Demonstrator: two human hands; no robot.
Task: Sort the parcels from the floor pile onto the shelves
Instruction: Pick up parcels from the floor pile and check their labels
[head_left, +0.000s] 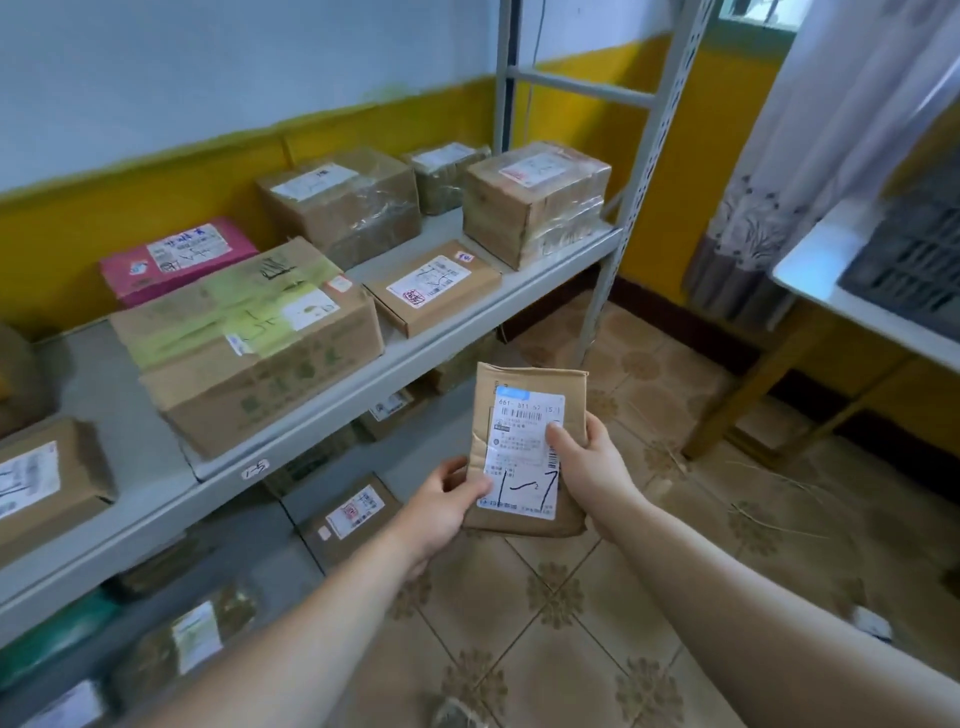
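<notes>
I hold a flat brown paper parcel (524, 384) upright in front of me, above the tiled floor. Its white shipping label faces me, with handwritten marks in black near the bottom. My left hand (441, 506) grips the parcel's lower left edge, thumb on the label. My right hand (584, 462) grips its right edge, thumb pressed on the label. The grey metal shelf unit (415, 358) stands to the left, its upper level loaded with cardboard boxes. The floor pile is out of view.
On the shelf lie a large taped carton (249, 343), a pink parcel (176, 257), a flat brown box (431, 286) and a taped cube box (535, 202). Lower levels hold more parcels. A white table (821, 275) with a dark crate stands right, a curtain behind it.
</notes>
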